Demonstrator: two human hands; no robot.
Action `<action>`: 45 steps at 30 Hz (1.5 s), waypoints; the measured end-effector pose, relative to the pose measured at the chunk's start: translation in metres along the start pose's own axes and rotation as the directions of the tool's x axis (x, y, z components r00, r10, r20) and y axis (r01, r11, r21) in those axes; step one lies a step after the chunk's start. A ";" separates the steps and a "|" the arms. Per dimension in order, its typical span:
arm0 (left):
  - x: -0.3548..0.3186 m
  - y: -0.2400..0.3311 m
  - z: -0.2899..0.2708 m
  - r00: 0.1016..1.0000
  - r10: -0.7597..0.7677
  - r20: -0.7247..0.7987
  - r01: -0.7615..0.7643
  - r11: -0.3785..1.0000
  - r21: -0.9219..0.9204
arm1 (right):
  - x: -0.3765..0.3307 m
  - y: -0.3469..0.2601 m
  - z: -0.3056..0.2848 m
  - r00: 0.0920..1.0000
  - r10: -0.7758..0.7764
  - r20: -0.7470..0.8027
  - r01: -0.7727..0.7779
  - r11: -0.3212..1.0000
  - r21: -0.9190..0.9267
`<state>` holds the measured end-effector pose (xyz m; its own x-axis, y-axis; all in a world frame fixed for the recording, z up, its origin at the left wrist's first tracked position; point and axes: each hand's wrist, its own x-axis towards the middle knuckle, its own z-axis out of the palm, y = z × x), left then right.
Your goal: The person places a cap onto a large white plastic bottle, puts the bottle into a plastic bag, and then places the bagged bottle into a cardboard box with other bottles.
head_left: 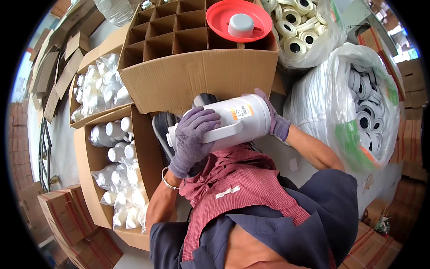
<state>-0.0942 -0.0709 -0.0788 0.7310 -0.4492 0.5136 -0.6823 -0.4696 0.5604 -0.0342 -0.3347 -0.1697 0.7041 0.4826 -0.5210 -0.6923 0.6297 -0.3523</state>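
Observation:
A white thermos jug (251,127) with a side handle and an orange-edged label lies on its side over my lap. My left hand (192,136), in a grey-purple glove, is wrapped round its handle end on the left. At the other end my gloved right hand (278,122) holds the jug's wide round base, fingers curled over the edge. Part of the jug's left end is hidden behind my left hand. Straight ahead, a red basin (216,23) with a grey cup-shaped part (241,26) in it rests on a divided cardboard box (201,74).
Left of me stand two open cartons (95,188) holding white bottle-like parts in clear plastic. On the right are clear bags of white ring-shaped parts (368,111), another (295,44) beyond. Closed cartons (67,215) are stacked at lower left; flattened cardboard (67,67) leans at far left.

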 end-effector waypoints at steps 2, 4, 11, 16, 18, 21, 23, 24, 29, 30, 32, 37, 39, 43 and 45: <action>-0.012 -0.017 -0.001 0.996 -0.069 -0.060 0.061 0.989 -0.137 | -0.016 -0.008 0.011 0.996 0.069 0.062 -0.056 0.980 -0.191; -0.039 -0.022 0.007 0.717 -0.693 0.071 0.571 0.527 -0.629 | -0.028 -0.018 0.038 0.956 -0.169 0.240 0.292 0.631 -0.719; -0.034 -0.015 0.002 0.610 -0.785 0.106 0.580 0.352 -0.735 | -0.042 -0.030 0.093 0.850 -0.177 0.496 0.507 0.531 -0.679; -0.028 -0.015 0.009 0.902 -0.395 -0.173 0.314 0.876 -0.365 | 0.015 -0.020 0.001 0.845 -0.298 0.445 0.535 0.439 -0.722; -0.036 -0.025 0.006 0.830 -0.532 -0.166 0.381 0.759 -0.528 | 0.017 -0.021 0.015 0.791 -0.284 0.542 0.590 0.120 -0.798; -0.042 -0.022 -0.001 0.627 -0.777 -0.062 0.618 0.544 -0.567 | 0.000 -0.038 0.068 0.811 -0.304 0.499 0.551 0.111 -0.827; -0.044 -0.022 -0.005 0.698 -0.699 -0.153 0.594 0.685 -0.422 | -0.001 -0.058 0.088 0.793 -0.376 0.479 0.555 0.121 -0.823; -0.055 -0.025 -0.003 0.752 -0.620 -0.225 0.567 0.782 -0.259 | 0.004 -0.071 0.092 0.753 -0.432 0.496 0.572 0.056 -0.818; -0.046 -0.045 -0.012 0.677 -0.673 -0.300 0.309 0.629 -0.713 | 0.065 -0.165 0.127 0.541 -0.512 0.668 0.135 -0.731 -0.669; -0.039 -0.044 -0.013 0.645 -0.729 -0.228 0.194 0.445 -0.874 | 0.087 -0.187 0.118 0.581 -0.438 0.686 0.146 -0.773 -0.617; -0.022 -0.042 -0.007 0.714 -0.573 -0.403 0.335 0.785 -0.521 | 0.129 -0.223 0.097 0.655 -0.271 0.705 0.181 -0.850 -0.495; 0.006 -0.048 -0.003 0.591 -0.551 -0.590 0.168 0.799 -0.577 | 0.049 -0.169 0.165 0.355 -0.392 0.849 0.473 -0.707 -0.525; 0.031 -0.049 -0.011 0.678 -0.437 -0.591 0.138 0.865 -0.482 | -0.007 -0.125 0.169 0.192 -0.312 0.930 0.561 -0.743 -0.365; 0.057 -0.050 0.008 0.630 -0.518 -0.579 0.062 0.777 -0.627 | -0.032 -0.052 0.161 0.055 -0.118 0.991 0.537 -0.834 -0.129; 0.060 -0.038 0.015 0.638 -0.505 -0.581 0.140 0.818 -0.558 | -0.012 -0.028 0.157 0.065 -0.176 0.982 0.443 -0.877 -0.187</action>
<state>-0.0249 -0.0913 -0.0785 0.8173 0.3918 0.4224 -0.4502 -0.0232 0.8926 0.0015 -0.2628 -0.0317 0.3233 0.5186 0.7915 0.8895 -0.4521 -0.0671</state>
